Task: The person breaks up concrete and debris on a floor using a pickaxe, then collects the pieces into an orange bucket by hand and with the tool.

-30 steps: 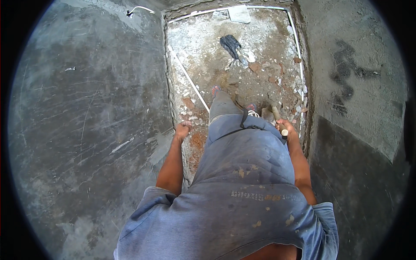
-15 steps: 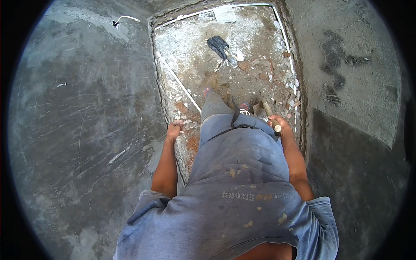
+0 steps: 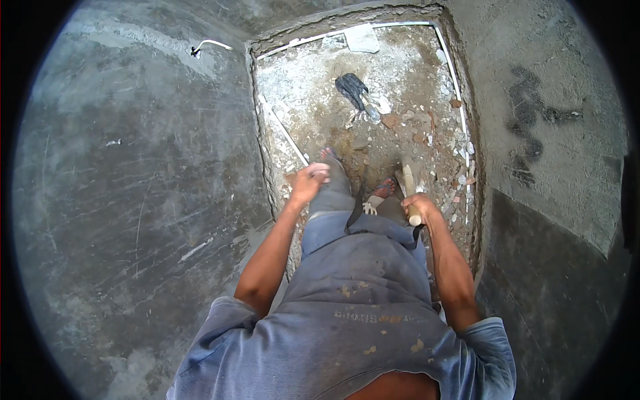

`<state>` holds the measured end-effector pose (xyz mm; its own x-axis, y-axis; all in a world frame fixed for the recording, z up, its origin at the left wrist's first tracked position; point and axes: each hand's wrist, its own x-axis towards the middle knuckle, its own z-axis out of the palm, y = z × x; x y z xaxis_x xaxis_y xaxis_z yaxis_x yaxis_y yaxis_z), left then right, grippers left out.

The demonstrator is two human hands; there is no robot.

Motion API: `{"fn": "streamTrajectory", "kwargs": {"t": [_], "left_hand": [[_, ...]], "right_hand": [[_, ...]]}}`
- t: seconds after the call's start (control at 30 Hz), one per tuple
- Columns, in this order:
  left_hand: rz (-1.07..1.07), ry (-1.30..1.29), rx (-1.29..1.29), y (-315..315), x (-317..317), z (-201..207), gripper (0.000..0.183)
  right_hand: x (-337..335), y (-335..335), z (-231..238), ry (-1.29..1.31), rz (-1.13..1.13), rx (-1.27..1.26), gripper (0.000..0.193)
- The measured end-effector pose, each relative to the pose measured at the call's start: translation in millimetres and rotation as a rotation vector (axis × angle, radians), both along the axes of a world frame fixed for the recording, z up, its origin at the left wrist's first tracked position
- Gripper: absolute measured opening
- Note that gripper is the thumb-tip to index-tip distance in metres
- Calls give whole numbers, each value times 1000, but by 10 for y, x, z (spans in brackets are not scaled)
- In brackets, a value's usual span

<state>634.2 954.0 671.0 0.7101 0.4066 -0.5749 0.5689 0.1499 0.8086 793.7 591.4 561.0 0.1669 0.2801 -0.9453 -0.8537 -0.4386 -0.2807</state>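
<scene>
My right hand [image 3: 423,205] is wrapped round the wooden handle of a hoe [image 3: 409,180], near its rounded end. The handle points away from me, and the hoe's blurred head is beside my right foot. My left hand [image 3: 311,184] is in the air in front of my left leg, its fingers smeared by motion. No tool shows in it. Both feet, in open footwear, stand on the rubble-strewn floor [image 3: 300,83]. A dark strap [image 3: 358,207] hangs at my waist.
A dark crumpled plastic bag [image 3: 351,91] lies ahead among broken pieces. White strips run along the floor's edges, and a loose white strip [image 3: 285,133] lies at the left. A pale slab [image 3: 362,39] sits at the far edge. Grey walls [image 3: 133,153] close in both sides.
My left hand has risen and moved right, from beside the left wall to in front of my left leg. The hoe and my right hand have shifted slightly left. The view has tilted a little.
</scene>
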Motion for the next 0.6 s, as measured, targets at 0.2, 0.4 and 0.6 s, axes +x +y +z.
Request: {"fn": "streamTrajectory", "kwargs": {"t": [0.2, 0.4, 0.6], "left_hand": [[84, 427, -420, -344, 1017, -624, 53], [567, 361, -628, 203, 1659, -1289, 32], [613, 69, -469, 1709, 1958, -1718, 25]], "right_hand": [[-106, 789, 1421, -158, 171, 128, 69], [-637, 1271, 1133, -250, 383, 45, 66], [-610, 2772, -748, -579, 473, 57, 43]]}}
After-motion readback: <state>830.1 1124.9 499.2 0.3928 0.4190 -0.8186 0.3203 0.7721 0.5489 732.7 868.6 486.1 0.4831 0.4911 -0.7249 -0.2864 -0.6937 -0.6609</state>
